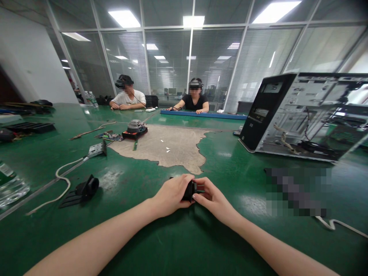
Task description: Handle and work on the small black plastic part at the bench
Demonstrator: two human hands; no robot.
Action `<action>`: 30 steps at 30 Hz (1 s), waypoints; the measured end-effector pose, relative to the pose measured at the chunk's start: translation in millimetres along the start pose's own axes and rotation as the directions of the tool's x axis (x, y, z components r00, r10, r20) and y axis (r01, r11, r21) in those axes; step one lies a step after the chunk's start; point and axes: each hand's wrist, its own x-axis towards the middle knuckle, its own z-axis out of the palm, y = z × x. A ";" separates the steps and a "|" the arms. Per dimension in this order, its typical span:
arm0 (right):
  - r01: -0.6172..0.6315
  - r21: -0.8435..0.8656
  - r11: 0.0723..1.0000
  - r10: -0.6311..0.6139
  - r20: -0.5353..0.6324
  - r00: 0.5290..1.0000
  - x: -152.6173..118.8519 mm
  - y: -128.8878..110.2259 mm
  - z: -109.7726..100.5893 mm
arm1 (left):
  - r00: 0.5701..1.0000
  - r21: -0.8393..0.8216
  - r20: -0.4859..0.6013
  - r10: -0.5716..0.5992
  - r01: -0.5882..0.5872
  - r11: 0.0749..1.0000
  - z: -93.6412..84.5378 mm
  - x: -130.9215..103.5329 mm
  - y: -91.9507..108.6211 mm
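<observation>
A small black object (189, 191) is between my two hands, low over the green table (161, 237) near the middle of the view. My left hand (174, 194) wraps round its left side, with the back of the hand hiding much of it. From the right, my right hand (210, 194) grips the same object with thumb and fingertips. What the object is, I cannot make out. Beyond my hands lies a bare brown patch (178, 143) of the tabletop, with small white scraps on it.
An open computer case (266, 115) stands at the right. A heatsink with fan (135, 128), a black plastic part (86, 188), a metal bracket (97, 149), a cable (67, 180) and a bottle (13, 191) lie leftward. Two people sit across the table.
</observation>
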 end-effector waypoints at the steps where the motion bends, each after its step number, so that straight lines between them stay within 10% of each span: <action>1: 0.012 -0.001 1.000 -0.012 0.004 1.000 -0.3 -0.3 -0.1 | 1.000 0.003 0.002 0.003 -0.003 1.000 0.1 -0.1 -0.2; 30: -0.013 0.025 1.000 0.013 0.003 1.000 -0.9 -2.0 0.7 | 1.000 0.013 -0.002 0.006 -0.006 1.000 -0.9 0.9 0.8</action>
